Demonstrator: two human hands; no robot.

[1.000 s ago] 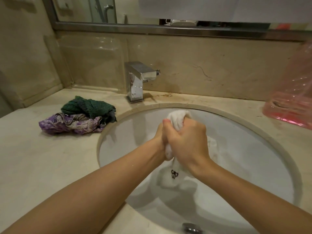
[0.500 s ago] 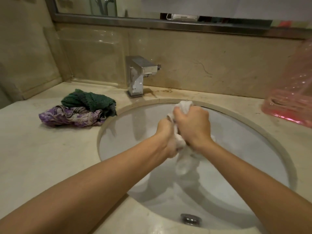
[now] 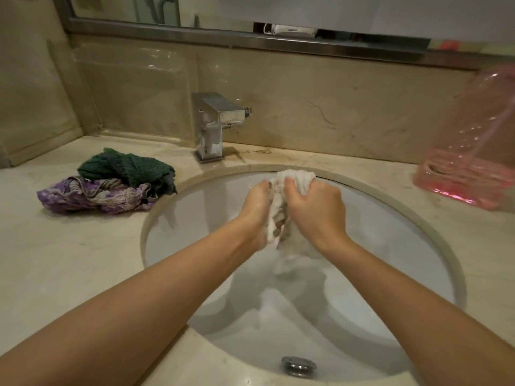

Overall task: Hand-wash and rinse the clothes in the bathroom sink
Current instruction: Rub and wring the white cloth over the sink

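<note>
Both sets of fingers are curled tight into a bunched, sudsy white cloth [image 3: 291, 181], held in the air over the far half of the round white basin [image 3: 376, 246]. The left hand [image 3: 257, 211] grips one side of it, the right hand [image 3: 316, 210] the other, knuckles nearly meeting, with a limp tail of the fabric hanging down between the wrists (it blurs into the basin's white, so its end is hard to trace).

Around them runs a beige marble countertop [image 3: 69, 260], stained brown near the square chrome tap [image 3: 214, 123] that stands at the back rim. Left of the basin lies a crumpled dark green knitted garment [image 3: 128, 167], resting partly on a purple patterned cloth [image 3: 92, 195]. On the right sits a translucent pink plastic bag [image 3: 471, 162], cut off by the frame edge. A marble splashback rises to a metal-framed mirror [image 3: 250, 37], only its bottom strip visible.

Compared with half a second ago, the hands have drawn slightly apart, so more of the cloth shows between them, and the right hand no longer rides higher than the left. A second ago a small dark logo showed on the hanging part; it cannot be made out now.

The chrome drain plug [image 3: 298, 364] sits at the near edge. Whether water stands in the basin is unclear.
</note>
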